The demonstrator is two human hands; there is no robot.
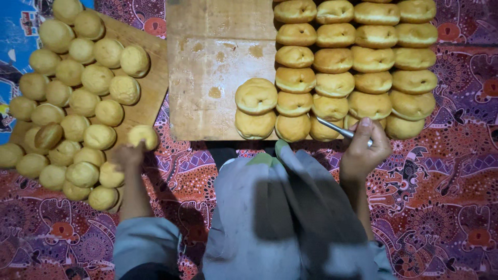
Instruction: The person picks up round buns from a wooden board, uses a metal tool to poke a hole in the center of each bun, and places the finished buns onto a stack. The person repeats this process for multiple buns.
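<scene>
The left hand reaches to the left side of the scene, its fingers closed around a pale yellow dough ball at the near right edge of a wooden board. That board lies tilted and carries a crowd of similar dough balls, packed close and touching one another, from its far corner down to the near left.

The right hand is on the right, near the person's body, its fingers clenched on a thin metal stick that slants up and left, its tip lying just at the near row of ring-shaped dough pieces. These browner, flattened pieces, each with a dimple or hole in the middle, stand in tidy rows on a second, lighter wooden board in the centre; they fill its right part, while its left part is bare and stained. Two of them sit apart at the left end of the near rows.

Both boards rest on a purple and red patterned cloth. The person's grey sleeves and grey garment fill the near middle.
</scene>
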